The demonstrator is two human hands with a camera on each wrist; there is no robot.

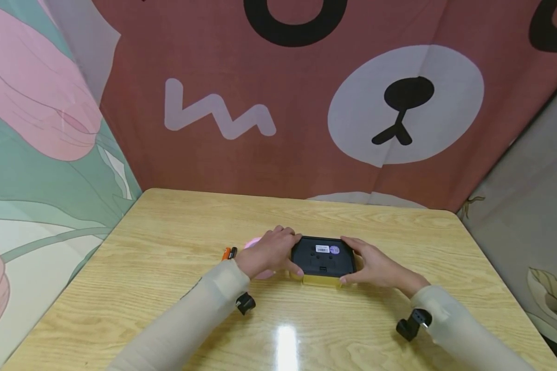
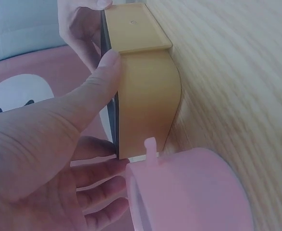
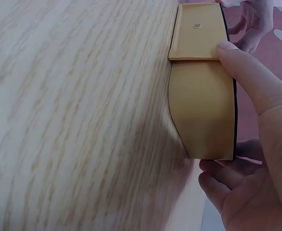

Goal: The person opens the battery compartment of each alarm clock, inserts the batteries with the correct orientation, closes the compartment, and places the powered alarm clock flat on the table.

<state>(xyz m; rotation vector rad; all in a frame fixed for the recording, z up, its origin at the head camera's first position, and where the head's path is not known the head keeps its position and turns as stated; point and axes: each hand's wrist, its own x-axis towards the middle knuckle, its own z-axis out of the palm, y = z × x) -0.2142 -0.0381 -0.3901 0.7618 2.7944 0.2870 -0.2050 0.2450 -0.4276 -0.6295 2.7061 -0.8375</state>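
Both hands hold a yellow box-shaped device (image 1: pixel 322 257) from its two ends. Its black base, with a white label and a round purple sticker, faces up. My left hand (image 1: pixel 271 252) grips the left end, thumb at the near edge and fingers at the far side. The right hand (image 1: pixel 373 264) grips the other end in the same way, its thumb (image 3: pixel 249 67) against the yellow edge. In the left wrist view the yellow body stands close on the tabletop. A pink round container (image 2: pixel 193 192) with a small tab lies right beside the left hand's fingers, mostly hidden in the head view.
Two small cylinders like batteries, one orange (image 1: pixel 226 253) and one black (image 1: pixel 233 252), lie left of the left hand. Everything sits on a wooden table (image 1: pixel 190 216). A printed cloth (image 1: pixel 213 165) hangs behind its far edge.
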